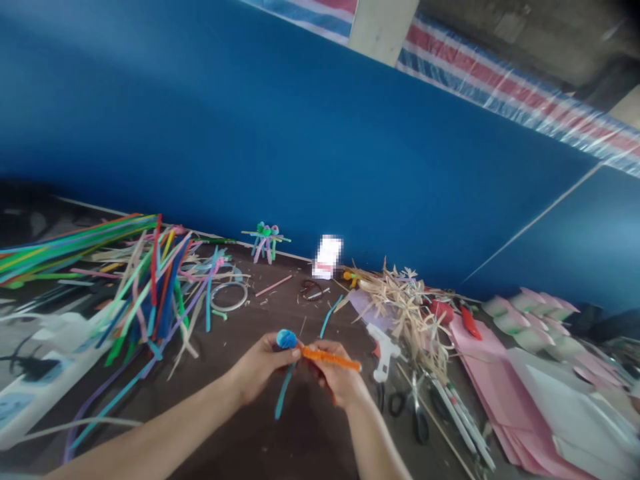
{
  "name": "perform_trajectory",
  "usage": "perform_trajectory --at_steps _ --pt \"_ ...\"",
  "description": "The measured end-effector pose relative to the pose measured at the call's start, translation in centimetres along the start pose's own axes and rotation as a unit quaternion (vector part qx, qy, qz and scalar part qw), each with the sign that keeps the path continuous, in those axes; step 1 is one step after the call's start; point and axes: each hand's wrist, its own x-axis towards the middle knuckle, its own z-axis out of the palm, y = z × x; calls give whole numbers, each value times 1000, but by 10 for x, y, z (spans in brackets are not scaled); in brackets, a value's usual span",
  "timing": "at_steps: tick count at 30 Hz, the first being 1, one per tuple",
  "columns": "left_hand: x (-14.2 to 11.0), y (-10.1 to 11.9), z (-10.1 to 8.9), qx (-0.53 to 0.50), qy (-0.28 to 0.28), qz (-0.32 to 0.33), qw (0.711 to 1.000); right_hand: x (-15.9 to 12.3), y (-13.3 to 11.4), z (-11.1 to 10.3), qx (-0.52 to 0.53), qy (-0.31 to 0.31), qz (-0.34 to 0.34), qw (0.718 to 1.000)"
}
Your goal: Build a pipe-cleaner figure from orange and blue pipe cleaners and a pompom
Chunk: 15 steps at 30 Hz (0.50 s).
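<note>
Over the middle of the dark table, my left hand [257, 368] pinches a blue pipe cleaner wound into a rounded head [287, 339]. A teal strip [284, 395] hangs below the fingertips; whether it belongs to the blue piece I cannot tell. My right hand [340, 377] is closed around an orange pipe cleaner [333, 358], which looks coiled and points to the right. The inner end of the orange piece meets the blue head between the two hands. Fingers partly hide the join. A loose blue pipe cleaner [331, 317] lies just beyond the hands.
Many coloured pipe cleaners [155, 280] and a white power strip [35, 393] lie left. A small pipe-cleaner figure [267, 241] stands by the blue wall [300, 133]. On the right are a glue gun [384, 353], scissors [414, 403], dried stems [400, 300] and pink paper [493, 387].
</note>
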Motion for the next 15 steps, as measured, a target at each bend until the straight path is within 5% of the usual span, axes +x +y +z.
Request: perform_trajectory --at_steps 4,7,11,15 --pt "4 -8 4 22 78 44 996 -5 17 21 -9 66 10 998" --pt "6 -10 3 94 111 90 985 -12 17 27 -100 63 -61 991" --pt "7 -7 -1 213 103 143 961 -24 3 22 -261 85 -140 951" --pt "6 -1 -3 255 47 129 957 -33 -19 12 -385 116 -166 900"
